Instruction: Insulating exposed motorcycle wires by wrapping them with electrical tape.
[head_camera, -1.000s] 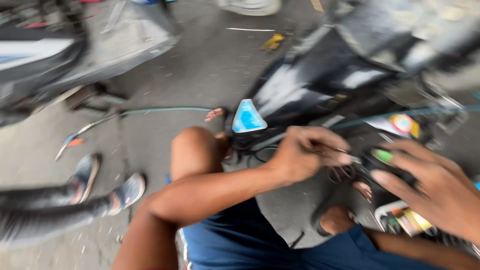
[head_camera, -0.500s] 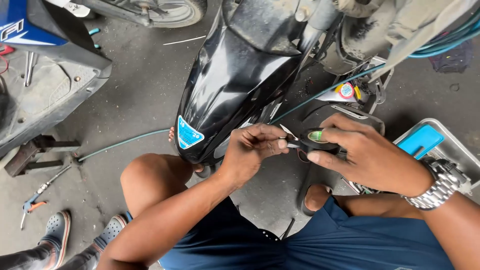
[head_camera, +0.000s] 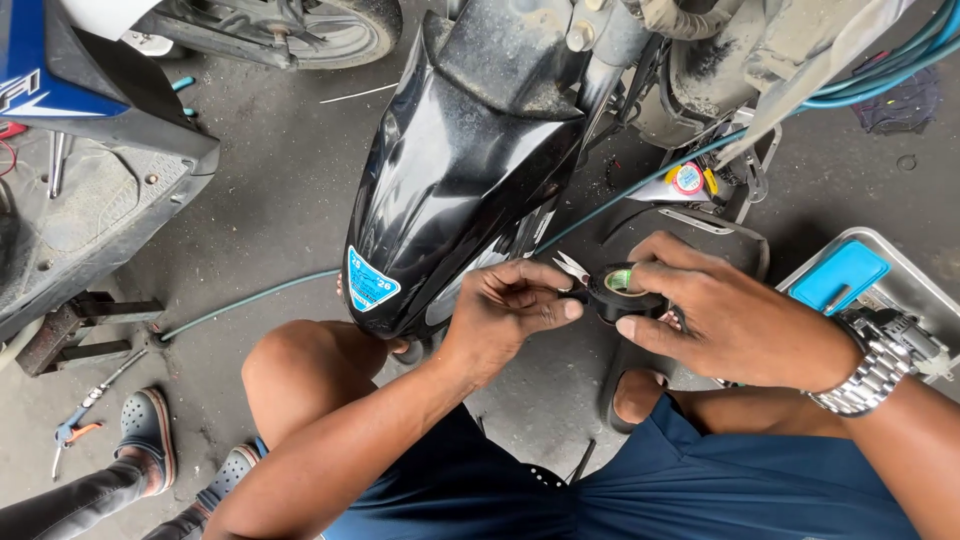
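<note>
Black tape roll (head_camera: 618, 288) sits between both hands, gripped by the right hand (head_camera: 735, 320) with fingers curled round it. Left hand (head_camera: 505, 312) pinches the tape's loose end just beside the roll. Above the hands hangs a black scooter fender (head_camera: 460, 160); right of the right hand lies a metal tray (head_camera: 905, 285)

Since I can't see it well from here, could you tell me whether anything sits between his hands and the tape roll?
Nothing visible: the right hand grips the tape roll, and the left hand fingers pinch at its edge.
</note>
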